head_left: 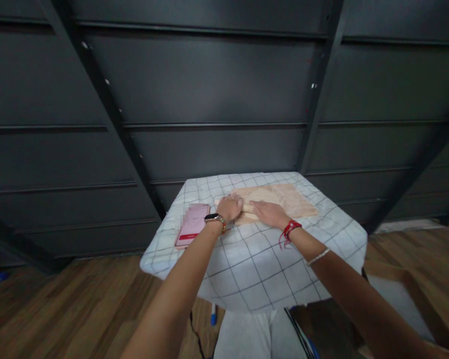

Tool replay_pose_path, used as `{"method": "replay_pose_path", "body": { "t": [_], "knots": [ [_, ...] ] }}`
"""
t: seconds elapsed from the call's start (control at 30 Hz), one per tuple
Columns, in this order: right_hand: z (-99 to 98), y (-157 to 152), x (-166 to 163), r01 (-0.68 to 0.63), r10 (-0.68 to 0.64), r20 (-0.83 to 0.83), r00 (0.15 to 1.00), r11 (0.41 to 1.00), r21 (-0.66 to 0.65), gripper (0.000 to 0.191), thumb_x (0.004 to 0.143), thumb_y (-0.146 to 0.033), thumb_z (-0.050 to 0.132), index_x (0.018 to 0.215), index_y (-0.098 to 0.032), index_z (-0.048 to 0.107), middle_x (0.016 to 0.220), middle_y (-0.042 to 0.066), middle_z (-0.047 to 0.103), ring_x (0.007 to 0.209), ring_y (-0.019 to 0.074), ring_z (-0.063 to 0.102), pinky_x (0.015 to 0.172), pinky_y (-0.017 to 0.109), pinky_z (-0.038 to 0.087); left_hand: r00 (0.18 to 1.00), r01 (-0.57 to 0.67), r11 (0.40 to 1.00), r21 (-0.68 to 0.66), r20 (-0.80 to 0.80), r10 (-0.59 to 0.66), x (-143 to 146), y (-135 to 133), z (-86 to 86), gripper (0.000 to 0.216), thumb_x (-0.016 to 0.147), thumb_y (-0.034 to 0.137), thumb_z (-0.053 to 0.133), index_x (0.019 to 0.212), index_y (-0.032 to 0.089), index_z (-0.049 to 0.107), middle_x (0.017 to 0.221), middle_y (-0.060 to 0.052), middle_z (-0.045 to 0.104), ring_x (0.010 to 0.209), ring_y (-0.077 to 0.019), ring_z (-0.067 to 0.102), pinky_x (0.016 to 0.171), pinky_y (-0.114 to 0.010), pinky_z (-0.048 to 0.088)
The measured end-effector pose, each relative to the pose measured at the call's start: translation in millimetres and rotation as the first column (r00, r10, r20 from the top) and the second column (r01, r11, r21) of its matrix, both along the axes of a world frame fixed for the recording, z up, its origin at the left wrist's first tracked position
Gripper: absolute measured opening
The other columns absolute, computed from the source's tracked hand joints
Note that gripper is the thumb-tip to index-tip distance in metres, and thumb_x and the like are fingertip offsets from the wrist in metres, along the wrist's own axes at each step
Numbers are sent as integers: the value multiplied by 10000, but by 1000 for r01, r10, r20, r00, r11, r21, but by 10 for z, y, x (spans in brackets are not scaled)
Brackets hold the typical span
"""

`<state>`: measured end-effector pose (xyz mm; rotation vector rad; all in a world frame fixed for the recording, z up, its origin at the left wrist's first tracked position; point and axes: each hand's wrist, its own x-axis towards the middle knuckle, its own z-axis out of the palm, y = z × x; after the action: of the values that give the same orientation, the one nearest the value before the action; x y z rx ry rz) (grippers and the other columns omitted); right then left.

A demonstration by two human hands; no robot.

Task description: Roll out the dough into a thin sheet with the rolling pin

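A peach-coloured cloth [284, 198] lies on a small table covered with a white checked cloth [254, 259]. Its near left edge is rolled or folded up. My left hand [230, 207], with a watch on the wrist, is curled closed over that rolled edge. My right hand [268, 213], with a red thread bracelet on the wrist, lies beside it with fingers stretched flat on the same fold. A pink phone [193, 224] with a lit screen rests on the table just left of my left hand.
A dark panelled metal wall [217, 99] with slanted struts stands right behind the table. Wooden floor [60, 304] spreads around it. A low light-coloured piece of furniture [404, 294] sits at the right. My legs show under the table's near edge.
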<state>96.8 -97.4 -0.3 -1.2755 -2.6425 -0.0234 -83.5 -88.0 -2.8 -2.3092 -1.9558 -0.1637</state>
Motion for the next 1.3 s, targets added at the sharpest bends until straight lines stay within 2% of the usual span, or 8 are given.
{"method": "replay_pose_path", "body": {
  "t": [0.13,0.23,0.37,0.63,0.73,0.87,1.03,1.3],
  "knots": [
    [-1,87,-23,76,-73,33,997,995,-69,509,1002,-355,171,1326,-164,514,1355,99,547,1215,199,526,961,312,435,999,-30,999,-11,11,30,58,91,7,421,973,278,245,1184,113,570,1325,-141,543,1235,-251,484,1021,-389,351],
    [-72,-118,-58,70,-70,-15,997,997,17,475,993,-341,224,1320,-142,506,1325,123,566,1188,219,546,951,329,438,999,46,999,-13,-9,-46,13,26,-32,407,970,258,248,1119,105,595,1204,-147,616,1130,-237,560,974,-360,390],
    [-157,-334,-61,24,-15,-69,997,992,128,449,973,-284,271,1313,-107,503,1363,136,529,1267,219,473,1022,317,383,986,163,986,16,-22,-163,-54,-78,-73,419,979,260,225,1123,117,591,1222,-134,608,1151,-226,547,982,-342,387],
    [-53,-33,-29,69,-71,44,997,997,40,435,994,-277,210,1192,-126,567,1195,152,633,1103,230,594,911,337,459,999,15,999,-38,38,-13,167,83,87,412,961,261,263,1182,103,573,1234,-159,606,1180,-276,529,990,-414,378],
    [-142,-238,-96,126,-126,0,992,988,91,409,982,-275,252,1220,-117,545,1170,158,641,1018,234,628,835,323,486,996,78,996,-42,34,-77,99,-23,54,408,959,256,268,1195,119,570,1266,-132,592,1217,-246,501,1029,-371,349],
    [-243,-422,-135,92,-86,-42,995,982,166,421,959,-217,305,1318,-85,482,1331,171,544,1213,248,511,961,338,422,979,204,979,-3,6,-204,-27,-175,-36,429,964,240,245,1248,91,530,1328,-135,543,1252,-213,466,1067,-319,312],
    [-103,-64,-32,15,-21,47,999,992,123,391,987,-303,281,1191,-147,576,1226,137,619,1124,249,554,951,395,411,995,93,995,40,-30,-92,83,36,-66,423,972,233,223,1162,95,575,1292,-145,567,1212,-239,500,1025,-363,366],
    [26,641,31,86,-103,86,991,979,184,471,1003,-313,213,1093,-123,634,1196,159,628,1155,248,535,998,401,352,997,-43,988,148,69,33,223,602,16,433,983,219,186,1145,98,568,1194,-149,604,1154,-243,538,950,-347,420]
  ]
}}
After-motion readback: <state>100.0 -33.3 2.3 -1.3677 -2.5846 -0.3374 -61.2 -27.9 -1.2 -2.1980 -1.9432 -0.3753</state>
